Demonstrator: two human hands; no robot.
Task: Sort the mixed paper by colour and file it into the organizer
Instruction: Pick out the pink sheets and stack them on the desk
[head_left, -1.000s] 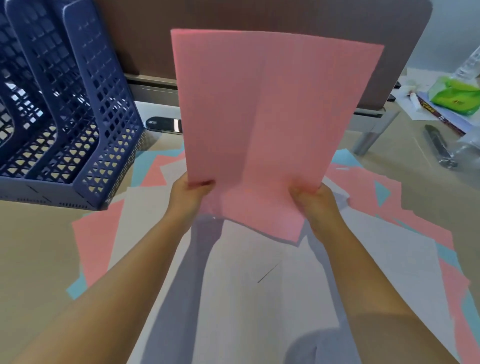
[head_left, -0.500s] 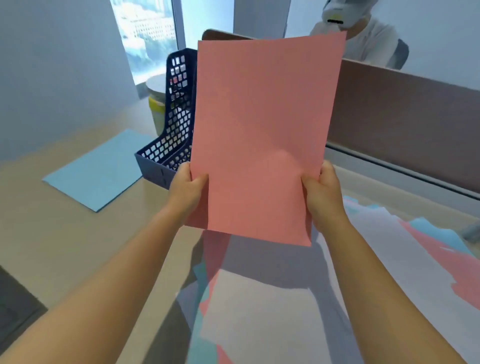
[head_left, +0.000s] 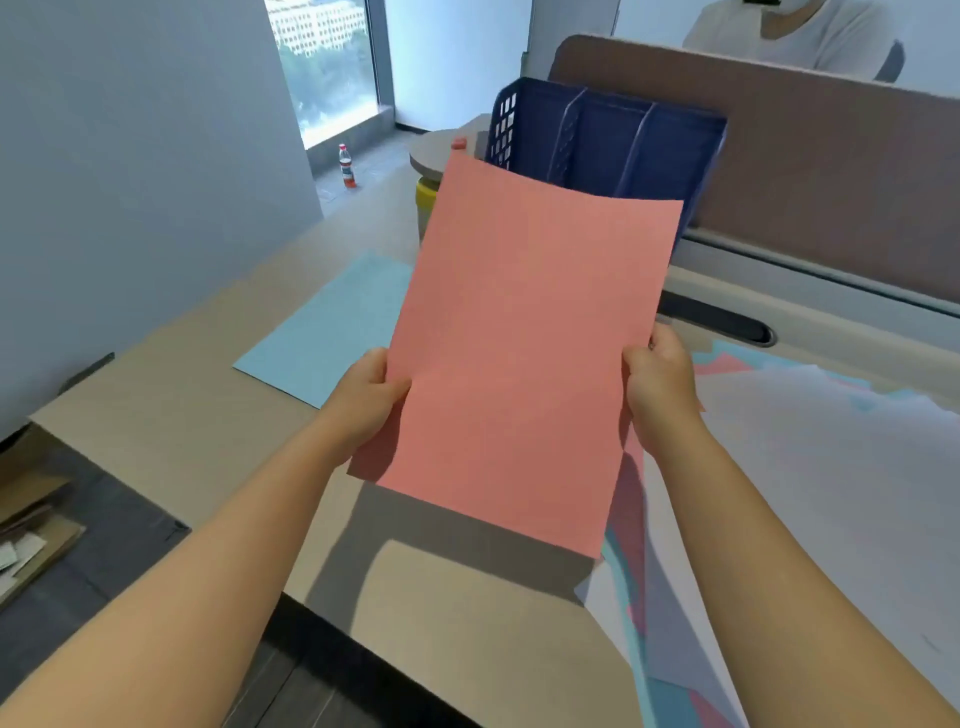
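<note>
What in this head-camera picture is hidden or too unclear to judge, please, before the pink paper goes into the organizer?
- Organizer: its lower front and slot floors are hidden by the pink paper, so any filed paper is unseen.
- Left hand and right hand: fingers behind the pink paper are hidden.
- Pink paper: whether one sheet or several cannot be told.
- Mixed pile: cut off by the right edge.
- Bottle: label too small.

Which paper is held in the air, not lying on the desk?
The pink sheet, gripped at its sides by the left hand and right hand. The blue sheet and the mixed pile lie flat.
</note>
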